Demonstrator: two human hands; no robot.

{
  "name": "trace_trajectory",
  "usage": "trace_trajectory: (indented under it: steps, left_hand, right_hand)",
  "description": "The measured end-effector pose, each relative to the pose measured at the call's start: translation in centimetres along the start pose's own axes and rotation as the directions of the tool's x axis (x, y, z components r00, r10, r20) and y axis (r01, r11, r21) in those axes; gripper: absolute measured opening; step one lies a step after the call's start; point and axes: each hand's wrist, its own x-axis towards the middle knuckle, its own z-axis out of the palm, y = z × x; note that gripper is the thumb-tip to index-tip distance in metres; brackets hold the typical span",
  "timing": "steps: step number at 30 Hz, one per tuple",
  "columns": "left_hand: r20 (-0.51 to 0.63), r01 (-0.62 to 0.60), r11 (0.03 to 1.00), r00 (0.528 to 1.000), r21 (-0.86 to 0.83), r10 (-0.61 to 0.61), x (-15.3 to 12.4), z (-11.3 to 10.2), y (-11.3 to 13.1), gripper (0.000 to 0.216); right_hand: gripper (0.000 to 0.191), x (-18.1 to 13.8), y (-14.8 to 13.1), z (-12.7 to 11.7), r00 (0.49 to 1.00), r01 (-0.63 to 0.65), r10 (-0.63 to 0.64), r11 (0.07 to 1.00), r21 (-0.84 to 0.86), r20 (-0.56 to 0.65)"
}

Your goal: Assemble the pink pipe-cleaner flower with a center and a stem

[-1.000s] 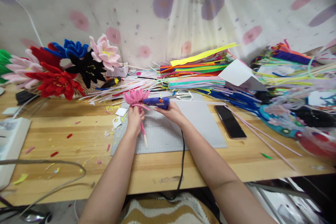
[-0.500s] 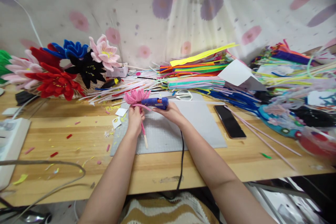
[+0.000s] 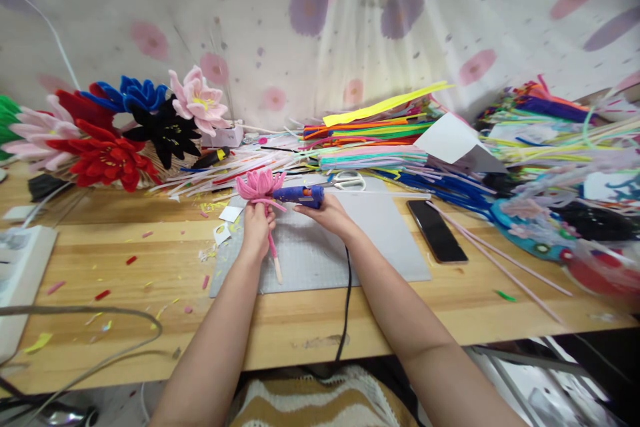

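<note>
My left hand [image 3: 257, 229] is closed around the stem of a pink pipe-cleaner flower [image 3: 260, 184], holding it upright over a grey cutting mat [image 3: 380, 240]. The stem's bare end points down toward me. My right hand [image 3: 327, 212] grips a blue hot glue gun [image 3: 300, 195], its nozzle pointing left and touching the base of the flower head. The gun's black cord [image 3: 346, 307] runs back across the mat and over the table's near edge.
Finished red, blue, black and pink flowers [image 3: 110, 140] lie at the back left. Stacks of coloured pipe cleaners [image 3: 380, 133] fill the back and right. White scissors [image 3: 347, 181], a black phone [image 3: 437, 231], a white power strip [image 3: 20, 273] and scattered scraps lie on the wooden table [image 3: 150, 320].
Almost nothing differs; both hands stay in place with the glue gun's nozzle at the flower, shifting only slightly.
</note>
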Motion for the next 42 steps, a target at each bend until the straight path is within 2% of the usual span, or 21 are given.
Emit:
trace_trajectory:
  steps: [24,32,42]
  left_hand:
    - [0.019,0.012,0.998,1.000,-0.068,-0.011,-0.24,0.20,0.18,0.008]
    - [0.013,-0.007,0.999,1.000,-0.045,0.007,-0.11,0.21,-0.04,0.005]
    - [-0.014,-0.012,1.000,1.000,0.004,0.012,-0.16,0.21,-0.37,0.005]
  right_hand:
    - [0.043,-0.05,0.13,-0.27,1.000,-0.007,0.006,0.999,-0.052,-0.025]
    - [0.047,-0.17,0.12,-0.30,1.000,-0.006,0.006,1.000,-0.029,-0.011]
    - [0.045,-0.03,-0.49,0.26,0.998,-0.064,0.064,0.997,-0.041,0.000]
